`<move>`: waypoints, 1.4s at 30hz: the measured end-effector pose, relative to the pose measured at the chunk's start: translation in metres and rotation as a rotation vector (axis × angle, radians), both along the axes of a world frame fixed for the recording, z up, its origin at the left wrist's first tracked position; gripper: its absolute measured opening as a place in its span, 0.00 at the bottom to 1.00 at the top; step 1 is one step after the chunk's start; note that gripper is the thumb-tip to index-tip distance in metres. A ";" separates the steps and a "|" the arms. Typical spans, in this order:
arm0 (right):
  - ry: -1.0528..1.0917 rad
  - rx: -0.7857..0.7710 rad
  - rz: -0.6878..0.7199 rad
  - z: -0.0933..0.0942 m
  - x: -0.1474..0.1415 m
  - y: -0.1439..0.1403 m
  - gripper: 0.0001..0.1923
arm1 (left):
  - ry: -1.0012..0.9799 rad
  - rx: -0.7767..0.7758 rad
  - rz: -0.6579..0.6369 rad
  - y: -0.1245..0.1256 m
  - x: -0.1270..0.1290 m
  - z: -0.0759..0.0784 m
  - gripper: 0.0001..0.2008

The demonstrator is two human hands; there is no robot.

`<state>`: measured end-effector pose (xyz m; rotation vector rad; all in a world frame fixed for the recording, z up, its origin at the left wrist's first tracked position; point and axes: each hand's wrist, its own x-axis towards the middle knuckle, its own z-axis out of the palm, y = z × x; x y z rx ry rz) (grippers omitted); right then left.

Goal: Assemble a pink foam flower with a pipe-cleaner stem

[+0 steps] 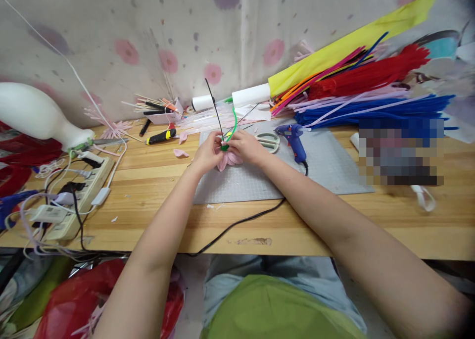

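While both forearms are stretched across the wooden counter (pixel 156 215), a pink petalled flower (pixel 229 159) is gripped between the two hands over the grey cutting mat (pixel 326 168). The left hand (pixel 208 152) is closed on the flower's left side, its fingers (pixel 216 140) pinched at the green wrapped base (pixel 224 147). The right hand (pixel 248 147) is closed on the right side, touching the same base. From between the hands a green pipe cleaner (pixel 234 123) is seen curving upward, and a thin black stick (pixel 214 107) rises tilted to the left; which hand holds each cannot be told.

Just beside the right hand, a pair of pale scissors (pixel 270 141) is laid on the mat, and a blue glue gun (pixel 294 140) is set near them, its black cord (pixel 237 223) trailing over the counter's front edge. Loose pink petals (pixel 181 153) are scattered to the left of the hands. A yellow-and-black cutter (pixel 161 136) is found further left. A power strip (pixel 79 195) with several plugs is placed at the left end. Bundles of coloured pipe cleaners (pixel 371 89) are stacked at the back right, against the flowered curtain (pixel 148 37).
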<state>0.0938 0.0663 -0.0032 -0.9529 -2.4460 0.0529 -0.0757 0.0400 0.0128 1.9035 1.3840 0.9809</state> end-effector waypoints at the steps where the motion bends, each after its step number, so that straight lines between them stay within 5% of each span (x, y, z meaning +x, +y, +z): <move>1: -0.018 0.000 -0.006 0.001 0.000 0.000 0.14 | 0.026 0.030 -0.022 -0.002 0.001 -0.002 0.27; 5: -0.056 0.017 -0.025 0.004 0.001 -0.002 0.14 | 0.136 0.121 -0.059 -0.007 0.001 -0.008 0.28; 12: -0.046 0.016 -0.014 0.007 0.000 -0.002 0.14 | 0.071 0.046 -0.080 0.000 0.000 -0.008 0.25; 25: -0.192 -0.056 -0.054 0.014 -0.002 -0.003 0.15 | 0.085 0.102 0.335 -0.011 0.041 -0.011 0.25; 42: -0.139 -0.094 -0.025 0.016 0.003 0.001 0.14 | -0.058 0.084 0.229 -0.001 0.027 -0.024 0.25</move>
